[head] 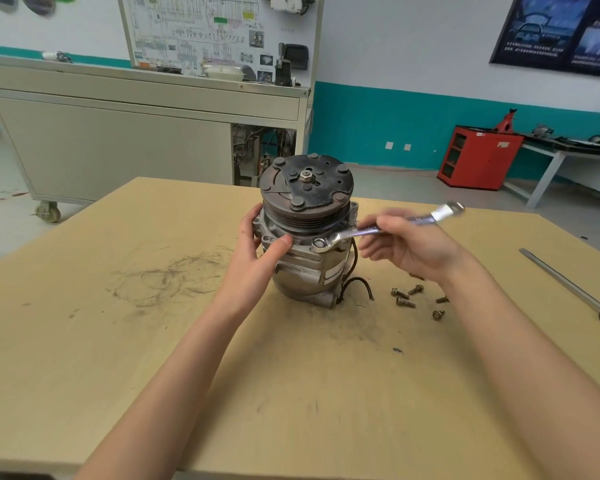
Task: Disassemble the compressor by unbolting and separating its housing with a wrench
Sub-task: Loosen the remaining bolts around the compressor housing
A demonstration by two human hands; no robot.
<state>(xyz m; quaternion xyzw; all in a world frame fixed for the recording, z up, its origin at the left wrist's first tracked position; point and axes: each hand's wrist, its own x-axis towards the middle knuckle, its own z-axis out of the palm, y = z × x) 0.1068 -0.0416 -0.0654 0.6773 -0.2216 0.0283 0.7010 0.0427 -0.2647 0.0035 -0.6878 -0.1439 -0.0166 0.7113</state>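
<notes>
By the right hand [406,249], fingers curled, a bright steel wrench [368,231], blurred at its far end, is held on a flange bolt [318,242] of the grimy cast-metal compressor [302,271], stood upright mid-table [118,358], dark ribbed pulley [305,192] uppermost, clasped by the left hand [257,261], fingers hidden behind.

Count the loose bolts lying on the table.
6 bolts right of the compressor: three clustered, one partly under the right hand, two beside that forearm. More may be hidden.

screwdriver [565,283] handle cut off; wrench [439,213] blurred
</notes>
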